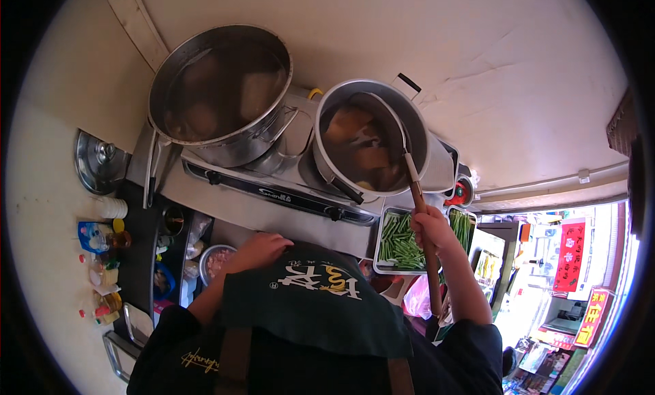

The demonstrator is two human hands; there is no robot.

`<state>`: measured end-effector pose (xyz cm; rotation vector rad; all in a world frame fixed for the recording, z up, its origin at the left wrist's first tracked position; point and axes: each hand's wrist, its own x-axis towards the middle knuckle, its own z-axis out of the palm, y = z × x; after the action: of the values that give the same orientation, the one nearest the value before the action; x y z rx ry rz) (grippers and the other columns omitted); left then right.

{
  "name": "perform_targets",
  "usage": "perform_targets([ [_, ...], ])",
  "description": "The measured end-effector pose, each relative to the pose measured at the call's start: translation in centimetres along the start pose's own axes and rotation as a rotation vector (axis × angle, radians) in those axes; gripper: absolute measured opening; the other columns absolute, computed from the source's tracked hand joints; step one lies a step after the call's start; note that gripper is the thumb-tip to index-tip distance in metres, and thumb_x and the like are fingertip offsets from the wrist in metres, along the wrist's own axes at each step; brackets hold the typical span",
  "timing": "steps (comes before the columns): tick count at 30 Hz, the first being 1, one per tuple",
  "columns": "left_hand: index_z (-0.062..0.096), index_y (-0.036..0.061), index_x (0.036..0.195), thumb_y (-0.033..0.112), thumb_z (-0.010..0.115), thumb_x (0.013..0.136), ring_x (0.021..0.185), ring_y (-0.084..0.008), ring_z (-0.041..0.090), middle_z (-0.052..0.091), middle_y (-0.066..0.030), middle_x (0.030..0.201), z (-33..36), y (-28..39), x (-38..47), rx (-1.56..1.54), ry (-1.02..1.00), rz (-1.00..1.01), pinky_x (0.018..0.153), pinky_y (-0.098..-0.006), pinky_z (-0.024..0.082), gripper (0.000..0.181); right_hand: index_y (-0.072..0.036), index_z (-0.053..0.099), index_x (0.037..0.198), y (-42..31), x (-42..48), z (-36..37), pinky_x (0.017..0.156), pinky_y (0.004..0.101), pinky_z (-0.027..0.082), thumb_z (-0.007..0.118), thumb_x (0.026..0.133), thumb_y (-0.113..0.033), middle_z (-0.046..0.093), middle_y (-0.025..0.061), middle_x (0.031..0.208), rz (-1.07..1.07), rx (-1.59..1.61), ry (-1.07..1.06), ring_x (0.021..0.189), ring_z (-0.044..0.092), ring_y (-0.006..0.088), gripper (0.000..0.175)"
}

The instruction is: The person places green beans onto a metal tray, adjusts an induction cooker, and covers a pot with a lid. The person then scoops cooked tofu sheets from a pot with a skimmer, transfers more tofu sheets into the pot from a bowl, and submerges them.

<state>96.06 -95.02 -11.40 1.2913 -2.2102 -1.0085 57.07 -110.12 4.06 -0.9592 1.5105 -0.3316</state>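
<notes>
My right hand (434,228) is wrapped around the long wooden handle (418,198) of a wide metal ladle or skimmer. The tool's curved rim (391,108) dips inside the smaller metal pot (423,139), whose brown liquid (371,144) has large pale-brown pieces in it. Near the front of the counter, my left hand (266,249) lies palm down by the apron (317,292), with no object visible in it. Farther left a larger pot (225,144) holds dark liquid and big submerged pieces. Both pots stand on a gas stove (279,195) with two knobs.
Trays of cut green vegetables (401,241) sit right of the stove. A bowl of pinkish meat (217,262) is beside my left forearm. On the left are a metal lid (100,162), stacked white cups (112,208) and several bottles (105,272). A wall (368,31) rises behind the pots.
</notes>
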Motion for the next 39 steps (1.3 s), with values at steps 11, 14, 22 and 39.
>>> perform_targets([
  [11, 0.059, 0.0068, 0.117, 0.009, 0.057, 0.089, 0.100, -0.0321, 0.061, 0.063, -0.0147, 0.108, 0.2, -0.6, -1.8, -0.029, 0.009, -0.093, 0.086, -0.0428, 0.050, 0.028, -0.007, 0.051, 0.100, -2.3, -2.7, -4.7, 0.038, 0.0238, 0.037, 0.053, 0.088, -0.019, 0.048, 0.0028, 0.068, 0.093, 0.339, -0.156, 0.045, 0.042, 0.0123, 0.017],
  [14, 0.060, 0.0074, 0.116, 0.008, 0.057, 0.088, 0.099, -0.0326, 0.062, 0.064, -0.0142, 0.107, -0.1, 0.0, -2.1, -0.038, 0.049, -0.113, 0.085, -0.0430, 0.050, 0.028, -0.008, 0.050, 0.099, -2.6, -2.2, -5.1, 0.037, 0.0240, 0.037, 0.053, 0.086, -0.016, 0.049, 0.0023, 0.068, 0.059, 0.168, -0.131, 0.045, 0.043, 0.0116, 0.015],
  [22, 0.062, 0.0119, 0.113, 0.011, 0.061, 0.086, 0.092, -0.0324, 0.062, 0.063, -0.0105, 0.102, -0.4, 0.5, -2.4, 0.010, 0.136, -0.127, 0.081, -0.0420, 0.051, 0.026, 0.002, 0.055, 0.086, -3.2, -0.8, -2.9, 0.067, 0.0424, 0.046, 0.061, 0.076, -0.013, 0.058, 0.0142, 0.075, -0.373, -0.796, 0.184, 0.075, 0.061, 0.0280, 0.019],
  [39, 0.062, 0.0133, 0.113, 0.012, 0.060, 0.087, 0.091, -0.0334, 0.062, 0.063, -0.0097, 0.104, -0.6, 1.4, -2.0, -0.003, 0.120, -0.172, 0.082, -0.0429, 0.050, 0.026, -0.006, 0.055, 0.090, -3.1, 0.8, -7.3, 0.045, 0.0322, 0.045, 0.055, 0.085, -0.017, 0.056, 0.0051, 0.067, -0.006, -0.402, 0.023, 0.051, 0.054, 0.0176, 0.013],
])
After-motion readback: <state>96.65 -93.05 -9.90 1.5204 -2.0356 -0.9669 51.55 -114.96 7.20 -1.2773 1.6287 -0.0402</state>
